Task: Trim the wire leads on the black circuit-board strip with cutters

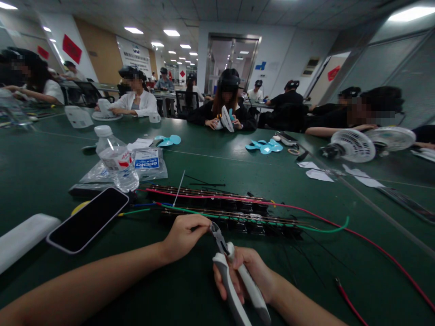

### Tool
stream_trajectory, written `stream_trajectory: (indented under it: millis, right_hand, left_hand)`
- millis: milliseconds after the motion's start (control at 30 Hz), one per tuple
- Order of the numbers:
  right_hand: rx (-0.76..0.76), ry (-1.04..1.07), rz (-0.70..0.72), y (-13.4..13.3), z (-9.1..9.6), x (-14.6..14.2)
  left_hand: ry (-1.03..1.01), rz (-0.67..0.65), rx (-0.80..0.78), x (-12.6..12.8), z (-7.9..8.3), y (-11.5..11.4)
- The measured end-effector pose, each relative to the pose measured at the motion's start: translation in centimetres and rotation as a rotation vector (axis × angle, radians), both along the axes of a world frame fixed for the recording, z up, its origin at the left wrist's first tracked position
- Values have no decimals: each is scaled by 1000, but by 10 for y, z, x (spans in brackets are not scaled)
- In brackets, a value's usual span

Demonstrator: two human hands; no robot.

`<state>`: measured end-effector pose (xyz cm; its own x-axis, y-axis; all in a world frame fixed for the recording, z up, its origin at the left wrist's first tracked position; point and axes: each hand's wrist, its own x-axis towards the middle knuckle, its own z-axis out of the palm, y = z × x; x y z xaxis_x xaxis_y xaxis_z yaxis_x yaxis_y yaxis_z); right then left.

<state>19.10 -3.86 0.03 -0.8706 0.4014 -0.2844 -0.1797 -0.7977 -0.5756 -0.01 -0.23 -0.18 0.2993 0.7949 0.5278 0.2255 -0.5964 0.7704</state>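
My right hand [249, 271] is wrapped round the white and grey handles of a pair of pliers [220, 237], their jaws pointing away from me. At the jaw tips, my left hand [186, 235] pinches thumb and forefinger together; whatever lies between them is too small to make out. Just beyond both hands lie two long black terminal-like strips [238, 222] with metal along them. A red wire [234, 199] and a green wire [326, 230] run along these strips. One pale cable tie [179, 188] sticks up from the strips' left part.
Left of the strips are a phone [88, 219], a water bottle [115, 158] and a plastic bag [149, 163]. A cut red cable [350, 301] lies at lower right. Blue fan blades [265, 146] and a white fan [353, 145] are farther off. Several people sit around the tables.
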Motion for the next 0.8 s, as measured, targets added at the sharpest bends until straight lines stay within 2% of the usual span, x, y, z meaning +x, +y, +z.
stream_trajectory:
  millis: [167, 567, 800]
  right_hand:
    - [6, 17, -24, -1, 1, -1]
    - [-31, 43, 19, 1, 0, 0]
    - [6, 44, 15, 1, 1, 0]
  left_hand:
    - [5, 16, 1, 0, -1, 0]
    - [-20, -26, -4, 0, -2, 1]
    - [-15, -44, -19, 0, 3, -1]
